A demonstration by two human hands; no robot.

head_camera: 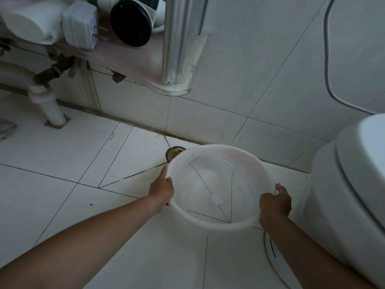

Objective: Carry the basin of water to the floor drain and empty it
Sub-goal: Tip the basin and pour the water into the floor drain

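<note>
Basin [220, 147] is in the air, low over the floor [104, 153]. From the head view its far rim overlaps the edge of the drain [175, 153]. Left hand [161, 189] grips the left rim with the thumb along the top. Right hand [275, 202] is curled over the right rim. Water [208, 184] looks clear and shallow; tile lines show bent through it.

Step in hand is the pour, I think:
- shift the far lip over the brass grate and keep it low
- tip away from the body, slowly. The drain is small and will likely back up if the water is dumped
- keep both grips on, since the load shifts forward as it tilts

Surroundings: glossy white tile, probably slick when wet. The drain sits close to the wall base, so expect splash-back. Toilet [343, 184] is just right of the basin, so elbow room looks limited. A white cord [268, 247] lies on the floor by the right forearm; keep water off it. Glass shelf [129, 57] is above left.
</note>
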